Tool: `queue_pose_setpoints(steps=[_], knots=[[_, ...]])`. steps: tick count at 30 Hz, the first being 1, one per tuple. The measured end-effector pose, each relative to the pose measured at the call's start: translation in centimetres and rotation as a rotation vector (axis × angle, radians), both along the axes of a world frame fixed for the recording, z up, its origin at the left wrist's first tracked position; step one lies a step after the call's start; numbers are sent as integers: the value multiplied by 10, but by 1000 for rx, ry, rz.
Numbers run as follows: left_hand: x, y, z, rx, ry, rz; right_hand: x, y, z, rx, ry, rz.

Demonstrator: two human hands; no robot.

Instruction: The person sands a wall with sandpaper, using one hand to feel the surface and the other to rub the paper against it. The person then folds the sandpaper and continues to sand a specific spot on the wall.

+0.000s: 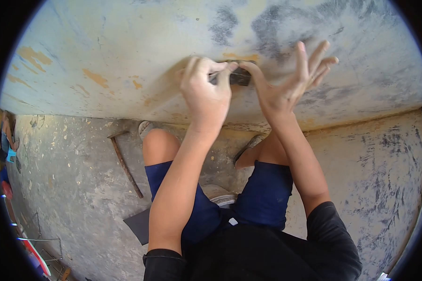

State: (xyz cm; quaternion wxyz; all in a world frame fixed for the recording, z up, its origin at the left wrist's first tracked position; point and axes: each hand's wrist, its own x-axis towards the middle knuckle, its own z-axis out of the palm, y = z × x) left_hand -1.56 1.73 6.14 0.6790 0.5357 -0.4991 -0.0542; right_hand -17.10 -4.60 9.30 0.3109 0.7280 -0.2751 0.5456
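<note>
My left hand (204,91) is closed, thumb and fingers gripping a dark piece of sandpaper (239,77) that appears folded or wrapped round a small block. The piece lies against a pale, patchy panel (164,42) with grey smudges and tan spots. On its other side, my right hand (286,89) has its thumb touching the upper right edge, while the remaining fingers spread up and away, slightly blurred. Part of the sandpaper is hidden behind my left fingers.
A hammer (125,164) with a long handle lies on the worn concrete floor (79,187), left of my legs. A dark flat sheet (138,226) is beside my left thigh. Metal rods (47,243) and mixed items stand at the far left edge.
</note>
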Motion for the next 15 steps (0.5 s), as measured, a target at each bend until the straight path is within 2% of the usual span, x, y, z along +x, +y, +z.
queue_pose_setpoints(steps=[3,6,7,9,11,14,15], knots=[[0,-1,3,-32,-125,85,1,6,5,63,-25,-16],[18,0,8,-53,-67,182,32,-3,7,45,-60,29],[21,-1,6,-49,-68,180,37,-3,5,49,-61,27],[22,-6,3,-101,102,111,40,-2,4,48,-20,48],[16,-9,0,-116,82,136,32,-1,6,85,-43,70],[7,-2,4,-23,130,22,16,-1,13,17,-2,40],[7,-1,6,-33,45,48,14,3,15,53,-12,48]])
